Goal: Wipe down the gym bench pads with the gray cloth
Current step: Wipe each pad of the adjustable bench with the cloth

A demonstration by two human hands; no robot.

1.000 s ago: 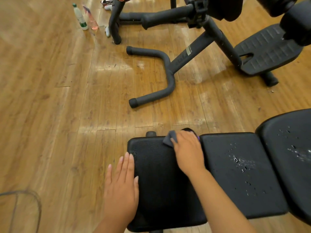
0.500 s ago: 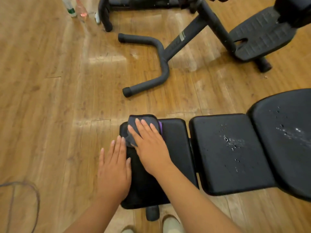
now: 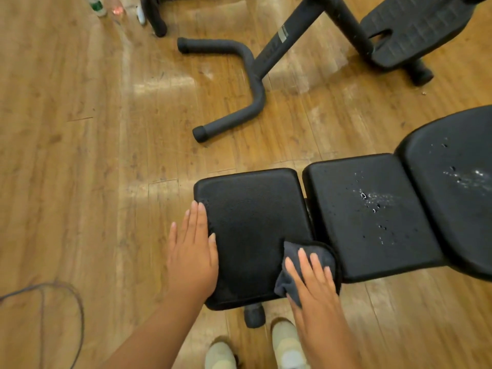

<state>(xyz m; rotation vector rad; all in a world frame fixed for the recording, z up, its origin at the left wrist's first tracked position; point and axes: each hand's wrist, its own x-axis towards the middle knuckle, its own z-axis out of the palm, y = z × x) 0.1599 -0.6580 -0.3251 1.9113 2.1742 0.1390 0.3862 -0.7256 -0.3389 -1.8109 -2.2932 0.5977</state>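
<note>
The right hand (image 3: pixel 312 278) is lying flat with its fingers straight and slightly spread, pressing the gray cloth (image 3: pixel 306 265) down onto the near right corner of the left bench pad (image 3: pixel 253 230). The cloth is bunching under the palm and spilling over the pad's near edge, just beside the gap to the middle pad (image 3: pixel 372 214). The left hand (image 3: pixel 191 251) is resting open, fingers straight and together, along the left edge of the same pad, with the palm partly hanging over the side. The middle pad is carrying scattered water droplets, and the larger right pad (image 3: pixel 458 198), tilting up at the right, is showing droplets too. Together the three pads are forming the black surface. Under the left pad a black foot cap (image 3: pixel 254 315) is sticking out, and two pale shoes (image 3: pixel 287 347) are standing on the wooden floor (image 3: pixel 80 155) just beside it. A thin cable (image 3: pixel 61 302) is looping across the floor at the lower left. Farther off, the black frame of another machine (image 3: pixel 253 83) is sitting on the floor, with bottles (image 3: pixel 97 5) near the top left edge.
</note>
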